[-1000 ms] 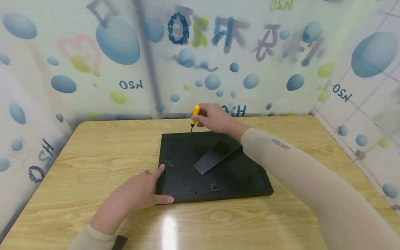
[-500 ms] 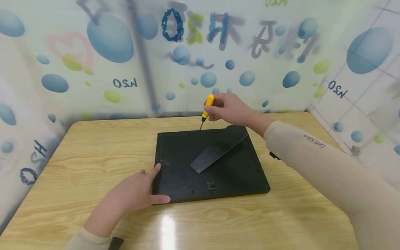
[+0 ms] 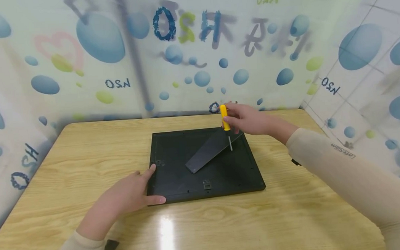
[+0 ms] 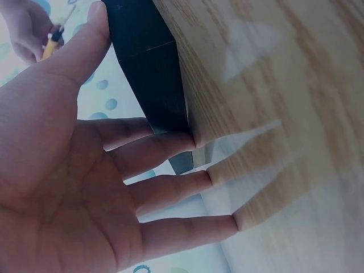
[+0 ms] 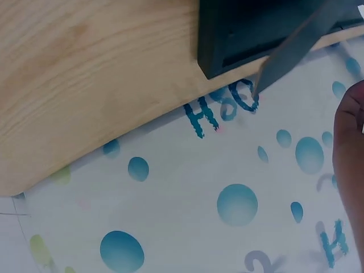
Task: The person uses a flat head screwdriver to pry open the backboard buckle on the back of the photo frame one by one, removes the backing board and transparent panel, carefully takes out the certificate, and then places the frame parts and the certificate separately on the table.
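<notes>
A black picture frame (image 3: 176, 187) lies on the wooden table with its back up. A flap-like easel stand (image 3: 205, 155) slants up from the frame's back. My left hand (image 3: 128, 194) rests at the frame's left edge, thumb on the front corner; in the left wrist view its straight, spread fingers (image 4: 187, 230) touch the tabletop. My right hand (image 3: 249, 118) pinches the yellow handle of a screwdriver (image 3: 224, 117) above the stand's far end. The screwdriver's shaft points down, overlapping the stand's right edge in the head view. Only part of the right hand (image 5: 350, 136) shows in the right wrist view.
The wooden table (image 3: 85, 158) reaches back to a patterned curtain (image 3: 182, 57) printed with blue and green drops. A tiled wall section (image 3: 382, 64) stands on the right. Dark straps show at both sleeves.
My right hand has moved right with the screwdriver, from the frame's far edge to over the stand. The left hand keeps its place on the frame; the head view has shifted slightly.
</notes>
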### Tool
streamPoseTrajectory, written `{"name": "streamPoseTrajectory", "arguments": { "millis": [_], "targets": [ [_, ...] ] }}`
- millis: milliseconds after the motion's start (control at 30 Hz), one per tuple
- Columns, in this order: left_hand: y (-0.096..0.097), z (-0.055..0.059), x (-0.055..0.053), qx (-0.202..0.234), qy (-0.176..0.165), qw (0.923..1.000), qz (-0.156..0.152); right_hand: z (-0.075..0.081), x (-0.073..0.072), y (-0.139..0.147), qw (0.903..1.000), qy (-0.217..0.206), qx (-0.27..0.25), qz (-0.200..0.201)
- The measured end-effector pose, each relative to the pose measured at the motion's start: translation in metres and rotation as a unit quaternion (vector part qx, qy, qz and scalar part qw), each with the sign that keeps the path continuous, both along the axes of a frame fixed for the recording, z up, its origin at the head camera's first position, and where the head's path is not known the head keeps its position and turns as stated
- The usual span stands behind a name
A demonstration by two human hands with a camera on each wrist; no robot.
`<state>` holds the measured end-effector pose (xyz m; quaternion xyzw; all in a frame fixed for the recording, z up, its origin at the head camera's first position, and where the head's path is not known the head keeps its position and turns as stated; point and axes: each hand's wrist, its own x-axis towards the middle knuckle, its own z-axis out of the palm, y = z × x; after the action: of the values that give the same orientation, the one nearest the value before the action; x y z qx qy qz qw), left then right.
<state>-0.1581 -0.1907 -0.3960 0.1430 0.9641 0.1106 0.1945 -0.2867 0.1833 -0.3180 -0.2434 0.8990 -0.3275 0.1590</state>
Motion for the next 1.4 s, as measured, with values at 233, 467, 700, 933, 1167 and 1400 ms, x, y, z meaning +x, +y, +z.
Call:
{"name": "streamPoseTrajectory", "arguments": {
  "millis": [233, 467, 700, 933, 1167, 1400],
  "targets": [
    [-0.001, 0.0, 0.0, -0.001, 0.005, 1.0, 0.001, -0.011, 0.019, 0.004, 0.9955, -0.014, 0.057, 0.074],
    [-0.001, 0.0, 0.0, -0.002, 0.002, 1.0, 0.003, -0.027, 0.028, 0.001, 0.9906, -0.05, 0.061, 0.112],
    [0.0, 0.001, 0.0, -0.003, 0.004, 1.0, 0.001, -0.04, 0.031, 0.001, 0.9888, -0.078, 0.071, 0.106],
    [0.001, 0.003, 0.0, -0.004, 0.003, 1.0, 0.002, -0.047, 0.035, 0.001, 0.9869, -0.094, 0.077, 0.106],
    [0.001, 0.003, 0.0, -0.005, -0.002, 1.0, 0.003, -0.051, 0.034, 0.004, 0.9857, -0.096, 0.075, 0.116],
    [0.001, 0.002, 0.0, -0.004, -0.002, 1.0, 0.002, -0.054, 0.036, 0.002, 0.9837, -0.104, 0.087, 0.118]
  ]
}}
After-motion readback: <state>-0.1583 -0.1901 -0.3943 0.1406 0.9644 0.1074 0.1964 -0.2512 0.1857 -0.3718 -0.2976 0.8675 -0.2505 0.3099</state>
